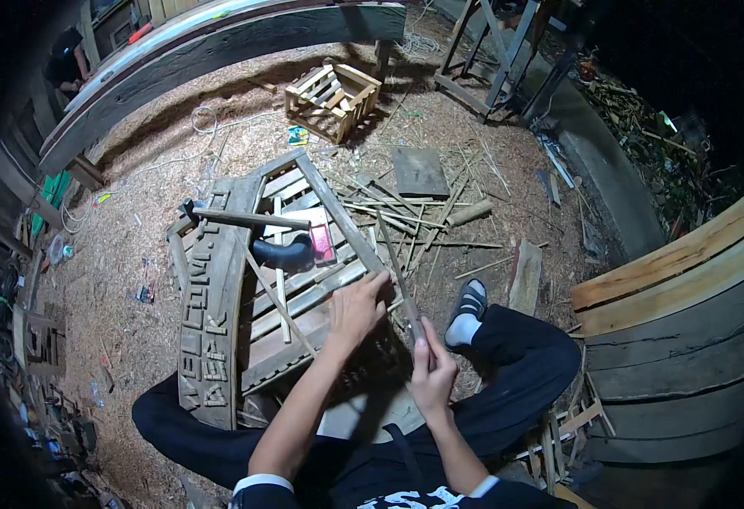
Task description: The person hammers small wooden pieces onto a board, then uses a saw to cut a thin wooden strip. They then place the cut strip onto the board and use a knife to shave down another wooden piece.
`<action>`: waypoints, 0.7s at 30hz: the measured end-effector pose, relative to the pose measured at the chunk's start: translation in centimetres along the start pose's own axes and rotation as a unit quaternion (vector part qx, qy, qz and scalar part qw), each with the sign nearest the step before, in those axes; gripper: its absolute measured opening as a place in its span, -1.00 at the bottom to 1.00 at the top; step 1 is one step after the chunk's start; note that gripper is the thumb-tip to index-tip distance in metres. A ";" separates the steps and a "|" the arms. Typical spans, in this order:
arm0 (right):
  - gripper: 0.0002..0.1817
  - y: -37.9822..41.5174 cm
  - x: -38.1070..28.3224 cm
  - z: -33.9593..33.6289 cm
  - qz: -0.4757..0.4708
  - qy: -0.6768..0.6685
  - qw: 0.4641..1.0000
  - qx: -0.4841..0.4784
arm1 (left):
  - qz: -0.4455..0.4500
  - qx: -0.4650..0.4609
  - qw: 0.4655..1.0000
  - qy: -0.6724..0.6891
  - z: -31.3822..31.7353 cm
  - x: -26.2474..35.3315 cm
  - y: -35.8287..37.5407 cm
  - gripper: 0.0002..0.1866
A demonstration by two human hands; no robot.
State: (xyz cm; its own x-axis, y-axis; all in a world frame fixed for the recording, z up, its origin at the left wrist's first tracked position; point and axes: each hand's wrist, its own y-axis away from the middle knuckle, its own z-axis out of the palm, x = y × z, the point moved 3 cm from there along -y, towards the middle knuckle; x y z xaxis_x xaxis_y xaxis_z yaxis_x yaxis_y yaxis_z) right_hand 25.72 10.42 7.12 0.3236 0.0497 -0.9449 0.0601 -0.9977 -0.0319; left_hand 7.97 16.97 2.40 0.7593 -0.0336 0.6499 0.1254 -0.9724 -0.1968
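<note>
My left hand (357, 307) is closed at the right edge of a slatted wooden frame (330, 195); what its fingers hold, if anything, is too small to make out. My right hand (431, 371) grips the lower end of a long thin tool (408, 305), perhaps a blade, which points up and away just right of my left hand. On the frame lie a hammer (249, 218), a black curved object (285, 253) and a pink item (322, 243). Raised wooden letters (213, 339) run along the frame's left board.
A wooden crate (338, 102) stands on the shavings beyond the frame. Sticks (389, 212) and a square board (419, 172) lie at centre right. Curved planks (677, 339) rise at far right. A long beam (219, 55) crosses the back; another person (67, 64) is at far left.
</note>
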 end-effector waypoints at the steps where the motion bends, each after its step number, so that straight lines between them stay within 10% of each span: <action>1: -0.52 0.3 0.2 0.2 -0.016 -0.020 1.000 -0.001 | 0.010 0.001 1.000 0.005 0.3 -0.3 0.0 -0.49; 21: -0.55 2.4 0.6 -2.7 -0.005 -0.020 1.000 -0.010 | -0.008 0.013 1.000 -0.023 0.4 -1.1 -0.7 -0.41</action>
State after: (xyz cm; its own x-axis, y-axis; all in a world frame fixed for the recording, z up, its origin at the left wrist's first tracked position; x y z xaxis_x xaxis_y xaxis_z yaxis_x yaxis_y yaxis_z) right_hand 28.66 8.15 7.32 0.2843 0.0565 -0.9571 0.0822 -0.9960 -0.0344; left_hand 7.29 17.78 1.49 0.7852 -0.0073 0.6192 0.1534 -0.9665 -0.2058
